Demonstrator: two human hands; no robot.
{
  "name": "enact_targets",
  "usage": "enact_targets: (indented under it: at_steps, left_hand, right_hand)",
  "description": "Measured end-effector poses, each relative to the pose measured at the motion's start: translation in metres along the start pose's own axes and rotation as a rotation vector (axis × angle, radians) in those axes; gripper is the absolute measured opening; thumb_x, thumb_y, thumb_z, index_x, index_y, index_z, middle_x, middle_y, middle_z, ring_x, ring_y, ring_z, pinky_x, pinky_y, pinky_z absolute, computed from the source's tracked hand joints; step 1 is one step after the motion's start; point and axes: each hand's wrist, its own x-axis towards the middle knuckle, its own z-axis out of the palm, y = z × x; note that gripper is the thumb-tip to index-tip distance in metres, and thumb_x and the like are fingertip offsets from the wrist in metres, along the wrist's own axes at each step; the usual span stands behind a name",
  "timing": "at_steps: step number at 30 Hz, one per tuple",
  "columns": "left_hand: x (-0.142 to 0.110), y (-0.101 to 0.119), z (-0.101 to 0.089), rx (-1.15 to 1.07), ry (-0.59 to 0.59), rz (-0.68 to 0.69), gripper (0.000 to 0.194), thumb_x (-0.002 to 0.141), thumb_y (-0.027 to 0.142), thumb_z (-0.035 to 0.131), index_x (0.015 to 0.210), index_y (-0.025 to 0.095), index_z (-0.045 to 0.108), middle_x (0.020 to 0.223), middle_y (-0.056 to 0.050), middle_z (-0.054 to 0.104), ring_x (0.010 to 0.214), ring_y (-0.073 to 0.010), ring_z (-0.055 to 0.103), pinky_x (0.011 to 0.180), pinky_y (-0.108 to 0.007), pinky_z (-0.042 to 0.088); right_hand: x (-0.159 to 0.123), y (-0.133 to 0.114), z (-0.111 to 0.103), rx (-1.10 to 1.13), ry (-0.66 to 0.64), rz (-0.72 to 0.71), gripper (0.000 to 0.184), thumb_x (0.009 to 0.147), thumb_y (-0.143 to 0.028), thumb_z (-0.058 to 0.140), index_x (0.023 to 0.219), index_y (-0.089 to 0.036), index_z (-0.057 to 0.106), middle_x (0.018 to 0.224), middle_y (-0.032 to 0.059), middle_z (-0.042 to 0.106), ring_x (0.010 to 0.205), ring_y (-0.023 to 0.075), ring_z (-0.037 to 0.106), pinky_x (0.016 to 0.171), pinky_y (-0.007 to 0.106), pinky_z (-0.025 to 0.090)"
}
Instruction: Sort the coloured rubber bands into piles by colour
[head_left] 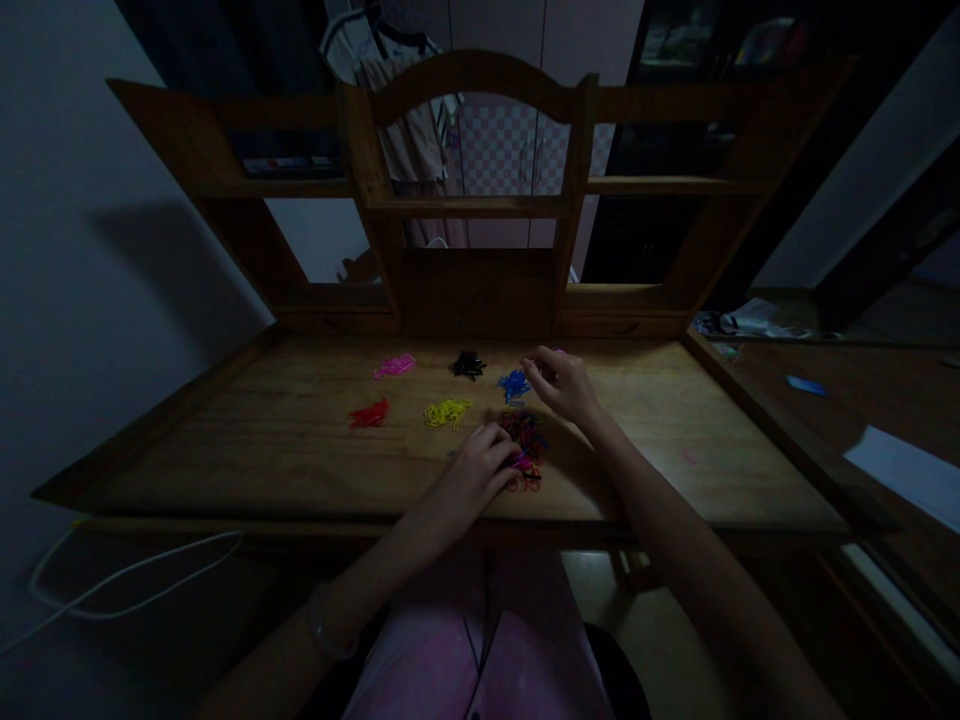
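Note:
My left hand [484,465] rests at the left edge of a mixed-colour pile of small clip-like pieces [525,435], its fingers apart and bent, fingertips touching the pieces. Just right of a blue heap [514,385], my right hand [561,385] hovers with thumb and fingers drawn together in a pinch. Whatever lies between those fingertips is too small and dark to make out. Farther left are a yellow heap [448,412], a black heap [467,365], a pink heap [394,366] and a red heap [369,413]. A bit of purple shows behind my right hand, mostly hidden.
The wooden desk [300,460] has a raised shelf unit [469,207] along its back and low side edges. A white cable [150,575] hangs at the front left. On a surface to the right lie a white paper [907,470] and a blue packet [806,386].

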Motion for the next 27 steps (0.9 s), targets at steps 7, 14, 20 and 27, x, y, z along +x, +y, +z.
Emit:
enact_targets:
  at_steps: [7, 14, 20, 27]
  left_hand:
    - [0.003, -0.005, 0.003, 0.065, -0.005, 0.022, 0.015, 0.094, 0.02, 0.05, 0.094, 0.018, 0.065, 0.1, -0.006, 0.056, 0.097, -0.0185, 0.054, 0.088, -0.033, 0.047]
    - [0.005, -0.008, 0.003, 0.067, 0.082, 0.022, 0.008, 0.089, 0.019, 0.057, 0.089, 0.019, 0.066, 0.1, -0.005, 0.058, 0.097, -0.0184, 0.055, 0.088, -0.033, 0.046]
    - [0.009, -0.015, 0.001, 0.018, 0.156, -0.004, 0.009, 0.086, 0.021, 0.063, 0.09, 0.021, 0.071, 0.096, -0.004, 0.061, 0.096, -0.0187, 0.058, 0.087, -0.033, 0.046]
    - [0.014, -0.015, -0.005, -0.009, 0.206, -0.064, 0.004, 0.081, 0.025, 0.07, 0.082, 0.022, 0.071, 0.092, -0.003, 0.063, 0.089, -0.0173, 0.06, 0.082, -0.031, 0.047]
  right_hand:
    - [-0.001, -0.001, -0.002, -0.021, -0.007, 0.019, 0.028, 0.094, -0.039, 0.046, 0.086, -0.018, 0.063, 0.062, -0.0012, 0.056, 0.055, 0.0112, 0.049, 0.056, 0.024, 0.031]
    - [0.0, 0.0, -0.002, -0.015, -0.001, 0.018, 0.027, 0.094, -0.038, 0.045, 0.085, -0.019, 0.062, 0.061, -0.0012, 0.057, 0.054, 0.0111, 0.049, 0.055, 0.024, 0.03]
    - [0.0, 0.0, 0.0, -0.012, 0.008, 0.01, 0.026, 0.093, -0.037, 0.046, 0.083, -0.018, 0.061, 0.062, -0.001, 0.057, 0.054, 0.0108, 0.048, 0.056, 0.024, 0.03]
    - [0.0, 0.0, -0.002, -0.031, -0.003, 0.02, 0.025, 0.093, -0.036, 0.046, 0.083, -0.019, 0.062, 0.061, -0.0013, 0.056, 0.054, 0.0108, 0.048, 0.055, 0.024, 0.03]
